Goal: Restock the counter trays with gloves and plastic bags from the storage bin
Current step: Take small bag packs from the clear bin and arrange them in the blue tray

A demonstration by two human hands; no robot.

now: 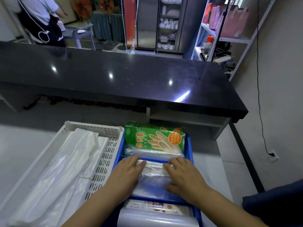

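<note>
Two trays side by side: at nine o'clock, white perforated tray [105, 154] with folded white plastic bags [65, 164]; at center, blue divided tray [188, 149], left hand [127, 172] and right hand [182, 173] flat, fingers loosely together, pressing clear bag stack [153, 176] down, likely to seat it; at twelve o'clock, green glove pack [154, 138].

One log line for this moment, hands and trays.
left hand flat on clear bag stack | right hand flat on same | blue tray middle compartment | glove pack behind
</note>
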